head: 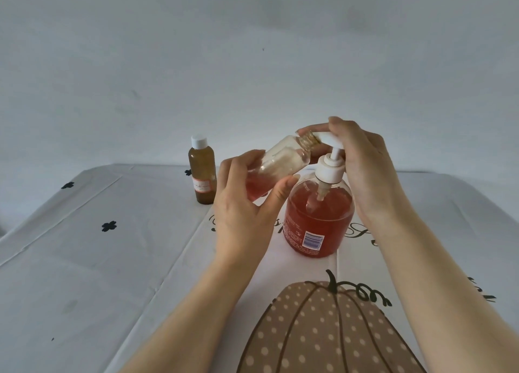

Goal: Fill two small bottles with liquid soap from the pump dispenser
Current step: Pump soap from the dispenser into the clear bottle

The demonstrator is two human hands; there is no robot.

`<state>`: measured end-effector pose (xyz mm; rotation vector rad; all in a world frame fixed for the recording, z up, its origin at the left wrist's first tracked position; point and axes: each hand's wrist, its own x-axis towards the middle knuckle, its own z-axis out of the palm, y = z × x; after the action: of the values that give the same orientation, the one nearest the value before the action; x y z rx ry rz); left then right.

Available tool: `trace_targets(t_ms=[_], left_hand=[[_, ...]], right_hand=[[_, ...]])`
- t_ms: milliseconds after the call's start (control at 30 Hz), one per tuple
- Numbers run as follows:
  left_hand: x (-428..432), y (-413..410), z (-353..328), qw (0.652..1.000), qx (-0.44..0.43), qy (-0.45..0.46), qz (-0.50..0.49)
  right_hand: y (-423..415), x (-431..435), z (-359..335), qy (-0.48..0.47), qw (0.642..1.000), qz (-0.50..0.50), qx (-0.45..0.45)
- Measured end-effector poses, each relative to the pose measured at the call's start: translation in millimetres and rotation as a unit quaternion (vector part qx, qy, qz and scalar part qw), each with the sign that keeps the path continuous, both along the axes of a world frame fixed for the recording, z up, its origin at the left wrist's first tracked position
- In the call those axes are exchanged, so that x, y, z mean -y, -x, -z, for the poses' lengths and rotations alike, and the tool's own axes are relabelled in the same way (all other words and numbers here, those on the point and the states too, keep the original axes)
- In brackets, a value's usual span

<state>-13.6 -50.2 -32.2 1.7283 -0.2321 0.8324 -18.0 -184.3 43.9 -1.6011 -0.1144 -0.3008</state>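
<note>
Left hand (241, 204) grips tilted clear bottle (280, 162); right hand (365, 164) clasps head of barcode-labelled pump dispenser (317, 218).

We see a table (449, 204) under a white cloth (84, 274) printed with a dotted pumpkin (323, 333). The pump dispenser (317, 223) stands under our right hand (365, 162); a capped amber bottle (201, 176) stands upright, just left of our left hand (244, 207).

Soft, even, rather dim light gives the wall (252, 49) a cool grey-blue cast, with only faint shadows on the tablecloth (84, 260). Wide-angle distortion bows its far edge down toward 9 and 3 o'clock. The pump dispenser (318, 218) at centre is sharp, its liquid softly lit through.
</note>
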Motion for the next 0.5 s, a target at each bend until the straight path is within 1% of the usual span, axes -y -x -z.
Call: trace_targets(t_ms=[333,500], left_hand=[[-0.4,-1.1,-1.1,1.000,-0.001,0.006,-0.006],[-0.6,-2.5,0.2,1.000,-0.006,0.004,-0.007]], right_hand=[[-3.2,-0.1,-0.1,0.010,1.000,0.000,-0.013],[-5.8,1.4,3.4,0.027,1.000,0.013,0.002]])
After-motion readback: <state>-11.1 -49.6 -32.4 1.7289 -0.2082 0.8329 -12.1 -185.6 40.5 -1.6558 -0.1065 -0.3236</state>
